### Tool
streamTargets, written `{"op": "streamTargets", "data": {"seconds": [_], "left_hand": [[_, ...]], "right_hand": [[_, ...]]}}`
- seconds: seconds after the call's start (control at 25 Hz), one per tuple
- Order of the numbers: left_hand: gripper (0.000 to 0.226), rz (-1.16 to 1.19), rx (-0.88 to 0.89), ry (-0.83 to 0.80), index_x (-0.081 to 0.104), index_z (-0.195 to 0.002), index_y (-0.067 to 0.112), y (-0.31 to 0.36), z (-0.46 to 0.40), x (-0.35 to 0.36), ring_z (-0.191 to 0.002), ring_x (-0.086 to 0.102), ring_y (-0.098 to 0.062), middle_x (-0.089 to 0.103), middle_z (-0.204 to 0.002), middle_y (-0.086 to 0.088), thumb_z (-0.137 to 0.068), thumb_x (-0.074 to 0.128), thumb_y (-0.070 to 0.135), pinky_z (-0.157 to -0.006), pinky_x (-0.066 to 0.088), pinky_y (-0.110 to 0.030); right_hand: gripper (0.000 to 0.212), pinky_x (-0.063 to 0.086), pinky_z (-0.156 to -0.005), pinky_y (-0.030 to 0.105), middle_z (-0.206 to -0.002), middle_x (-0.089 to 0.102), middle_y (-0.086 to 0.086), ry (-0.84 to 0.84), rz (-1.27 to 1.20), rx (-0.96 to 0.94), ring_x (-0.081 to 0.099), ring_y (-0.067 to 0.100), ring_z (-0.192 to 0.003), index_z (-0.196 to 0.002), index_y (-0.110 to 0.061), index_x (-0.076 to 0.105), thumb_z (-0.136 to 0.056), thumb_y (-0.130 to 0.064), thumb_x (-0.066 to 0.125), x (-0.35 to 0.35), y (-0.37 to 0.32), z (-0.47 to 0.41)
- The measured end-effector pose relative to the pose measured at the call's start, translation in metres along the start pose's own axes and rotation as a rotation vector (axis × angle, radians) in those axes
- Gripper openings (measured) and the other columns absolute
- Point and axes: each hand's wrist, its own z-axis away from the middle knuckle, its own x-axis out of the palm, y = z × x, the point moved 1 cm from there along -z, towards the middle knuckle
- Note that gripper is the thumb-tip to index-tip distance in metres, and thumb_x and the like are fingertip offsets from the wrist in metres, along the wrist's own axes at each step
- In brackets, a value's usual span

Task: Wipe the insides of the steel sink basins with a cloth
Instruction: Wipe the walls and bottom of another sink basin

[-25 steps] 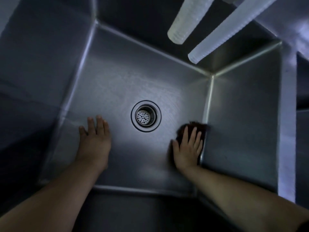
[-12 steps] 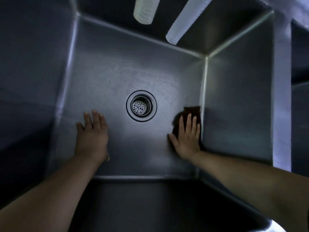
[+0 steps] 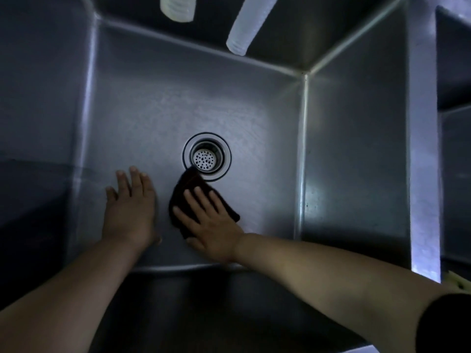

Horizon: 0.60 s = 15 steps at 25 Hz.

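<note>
I look straight down into a deep steel sink basin (image 3: 158, 103) with a round perforated drain (image 3: 207, 157) in its floor. A dark cloth (image 3: 188, 184) lies on the floor just below and left of the drain, one corner touching the drain's rim. My right hand (image 3: 206, 220) presses flat on the cloth with straight, spread fingers. My left hand (image 3: 130, 205) rests flat on the bare floor beside it, fingers straight, holding nothing.
Two pale ribbed hoses (image 3: 246, 24) hang down over the basin's back wall. The right wall (image 3: 356, 154) ends in a steel divider rim (image 3: 423, 149), and a second basin (image 3: 456, 159) lies beyond it. The near wall is in shadow.
My right hand has slid the cloth left from the right wall's foot to the spot just below the drain. The left hand has stayed put.
</note>
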Motion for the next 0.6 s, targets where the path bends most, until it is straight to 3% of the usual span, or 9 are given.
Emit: {"op": "streamTargets", "data": {"seconds": [0.12, 0.24, 0.36, 0.44, 0.52, 0.6], "left_hand": [[0.135, 0.036, 0.005, 0.004, -0.007, -0.147, -0.003, 0.0, 0.002, -0.002, -0.143, -0.005, -0.045, -0.011, -0.155, -0.025, -0.06, 0.08, 0.051, -0.115, 0.016, -0.053], [0.135, 0.031, 0.001, 0.002, -0.008, -0.147, -0.004, 0.002, 0.004, -0.003, -0.143, -0.004, -0.045, -0.01, -0.155, -0.025, -0.06, 0.08, 0.051, -0.115, 0.017, -0.053], [0.135, 0.036, 0.001, 0.001, -0.008, -0.146, -0.004, 0.003, 0.004, -0.004, -0.143, -0.003, -0.045, -0.011, -0.155, -0.025, -0.06, 0.081, 0.05, -0.115, 0.017, -0.053], [0.136, 0.05, 0.004, 0.001, -0.008, -0.146, -0.004, 0.003, 0.003, -0.003, -0.143, -0.003, -0.045, -0.01, -0.155, -0.025, -0.059, 0.082, 0.048, -0.115, 0.017, -0.054], [0.137, 0.045, 0.002, 0.01, -0.007, -0.146, -0.004, 0.002, 0.002, -0.003, -0.143, -0.002, -0.046, -0.009, -0.155, -0.026, -0.058, 0.083, 0.048, -0.114, 0.018, -0.055], [0.138, 0.047, 0.006, 0.01, -0.007, -0.146, -0.005, 0.003, 0.001, -0.001, -0.142, -0.001, -0.047, -0.008, -0.155, -0.027, -0.057, 0.084, 0.049, -0.113, 0.018, -0.055]], "right_hand": [[0.068, -0.015, -0.113, 0.049, -0.158, 0.007, 0.01, -0.17, 0.043, -0.266, -0.009, 0.03, -0.143, -0.15, -0.027, 0.018, -0.09, -0.039, 0.049, 0.001, 0.021, 0.044], [0.065, 0.002, -0.115, 0.054, -0.154, 0.023, 0.006, -0.177, 0.167, -0.278, 0.01, 0.031, -0.144, -0.146, -0.029, 0.024, -0.087, -0.048, 0.041, 0.006, 0.062, 0.079], [0.075, 0.022, -0.111, 0.058, -0.15, 0.032, 0.015, -0.211, 0.197, 0.029, 0.024, 0.038, -0.14, -0.146, -0.023, 0.023, -0.079, -0.057, 0.034, -0.014, 0.11, 0.075], [0.081, 0.014, -0.114, 0.059, -0.157, 0.009, 0.018, -0.152, 0.133, 0.34, 0.004, 0.039, -0.144, -0.151, -0.019, 0.006, -0.085, -0.057, 0.034, -0.034, 0.143, 0.052], [0.077, 0.0, -0.117, 0.051, -0.158, -0.012, 0.013, -0.143, -0.005, 0.622, -0.013, 0.033, -0.144, -0.151, -0.023, -0.004, -0.093, -0.048, 0.039, -0.053, 0.164, 0.029], [0.071, 0.005, -0.115, 0.048, -0.159, -0.011, 0.008, -0.091, -0.017, 0.722, -0.008, 0.03, -0.145, -0.151, -0.026, 0.0, -0.095, -0.029, 0.043, -0.063, 0.168, 0.021]]}}
